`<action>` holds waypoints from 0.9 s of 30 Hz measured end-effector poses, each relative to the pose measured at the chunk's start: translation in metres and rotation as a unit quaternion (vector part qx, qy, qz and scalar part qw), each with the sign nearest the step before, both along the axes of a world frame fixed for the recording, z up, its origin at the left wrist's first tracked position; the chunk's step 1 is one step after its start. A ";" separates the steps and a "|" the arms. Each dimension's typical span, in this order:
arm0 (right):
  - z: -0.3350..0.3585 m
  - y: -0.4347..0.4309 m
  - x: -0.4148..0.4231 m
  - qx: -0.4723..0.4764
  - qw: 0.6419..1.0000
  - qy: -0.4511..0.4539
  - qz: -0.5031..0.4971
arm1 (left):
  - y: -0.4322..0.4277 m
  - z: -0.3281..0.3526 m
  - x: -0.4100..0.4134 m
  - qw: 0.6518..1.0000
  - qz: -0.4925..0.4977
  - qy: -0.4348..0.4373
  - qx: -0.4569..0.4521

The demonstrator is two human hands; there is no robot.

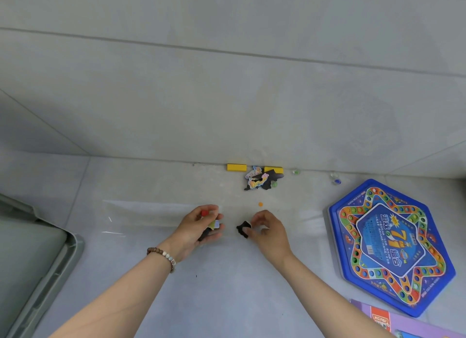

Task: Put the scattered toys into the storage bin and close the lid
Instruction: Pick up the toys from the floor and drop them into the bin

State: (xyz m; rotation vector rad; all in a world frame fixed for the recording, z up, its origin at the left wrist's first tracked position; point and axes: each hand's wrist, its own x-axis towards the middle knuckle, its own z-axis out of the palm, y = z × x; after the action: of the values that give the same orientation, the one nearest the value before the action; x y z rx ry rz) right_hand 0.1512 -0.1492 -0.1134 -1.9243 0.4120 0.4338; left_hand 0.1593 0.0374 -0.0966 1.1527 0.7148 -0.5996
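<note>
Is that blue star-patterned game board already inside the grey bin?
No: the game board lies on the floor at right, apart from the grey bin at left.

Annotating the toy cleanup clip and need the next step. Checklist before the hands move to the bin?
1. Right hand grip: ok, fingertips pinch the black puzzle piece.
2. Left hand load: ok, fingers curl round mixed pieces, one of them red.
3. Storage bin in reach: probably ok, its rim shows at the left edge, near the left forearm.
4. Bin open: cannot tell, only a corner is in view.
5. Floor cleared: not ok; yellow blocks, puzzle pile, orange disc and marbles lie by the wall.
6. Game board stowed: not ok, on the floor at right.
</note>
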 end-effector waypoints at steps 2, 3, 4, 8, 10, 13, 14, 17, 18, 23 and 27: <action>0.009 0.002 0.008 0.070 0.994 0.009 -0.084 | -0.004 0.003 0.004 0.999 0.012 0.015 -0.027; 0.015 0.003 0.013 0.102 0.990 0.021 -0.096 | -0.008 0.005 0.006 0.998 0.018 0.027 -0.049; 0.019 0.004 0.018 0.121 0.989 0.034 -0.082 | -0.013 0.008 0.009 0.996 0.020 0.040 -0.072; 0.025 -0.008 0.044 0.102 0.988 0.012 -0.115 | -0.033 0.012 0.020 0.995 -0.003 0.023 -0.092; 0.019 -0.024 0.060 0.062 0.977 -0.010 -0.203 | -0.038 0.011 0.025 0.997 0.001 0.005 -0.077; 0.007 -0.038 0.076 0.022 0.976 0.005 -0.219 | -0.040 0.008 0.033 0.996 0.026 0.002 -0.087; 0.003 -0.037 0.079 0.014 0.978 0.010 -0.207 | -0.040 0.007 0.035 0.995 0.034 0.003 -0.093; -0.003 -0.031 0.088 -0.058 0.984 0.015 -0.170 | -0.041 0.005 0.043 0.994 0.045 0.000 -0.096; -0.004 -0.029 0.090 -0.086 0.984 0.018 -0.157 | -0.043 0.005 0.045 0.995 0.044 -0.002 -0.091; -0.005 -0.033 0.089 0.001 0.978 0.015 -0.210 | -0.051 0.006 0.055 0.998 0.028 -0.008 -0.062; 0.011 -0.058 0.090 0.251 0.906 0.079 -0.331 | -0.058 0.005 0.064 0.998 0.025 -0.010 -0.061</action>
State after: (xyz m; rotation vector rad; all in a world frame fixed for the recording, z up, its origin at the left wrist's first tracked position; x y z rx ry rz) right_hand 0.2414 -0.2072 -0.1025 -1.1568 0.9242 0.2088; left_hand 0.2234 -0.0204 -0.0916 1.0239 0.6795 -0.5812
